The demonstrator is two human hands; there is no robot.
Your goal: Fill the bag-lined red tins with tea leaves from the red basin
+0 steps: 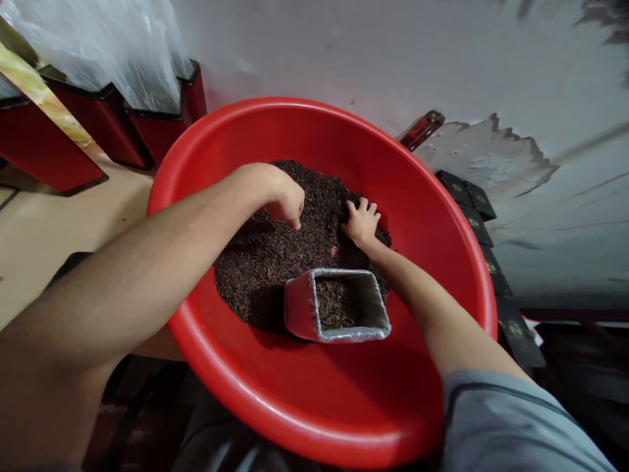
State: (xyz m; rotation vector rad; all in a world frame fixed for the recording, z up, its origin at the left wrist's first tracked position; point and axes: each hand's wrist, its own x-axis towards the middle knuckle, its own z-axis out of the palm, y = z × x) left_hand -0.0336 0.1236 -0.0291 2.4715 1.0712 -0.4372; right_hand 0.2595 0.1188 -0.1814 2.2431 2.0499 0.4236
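A large red plastic basin [344, 400] holds a heap of dark, dry loose tea leaves [275, 262]. My left hand [285, 200] reaches over the middle of the heap, wrist bent and fingers curled in; what lies within them is hidden. On the heap's right side, my right hand [361, 221] rests with its fingers spread over the leaves. A red box-shaped tin [301, 308], lined with clear plastic, lies tilted in the basin below both hands. Some of the same leaves show inside its opening. A small pinkish-red spot is visible among the leaves near my right hand.
Tall red tins [93, 118] stand at the upper left, some with clear plastic bags [132, 46] sticking out. Dark boxes [501, 269] are lined up right of the basin. Behind it rises a wall [344, 52] with peeling paint, and another red tin [422, 129] leans there.
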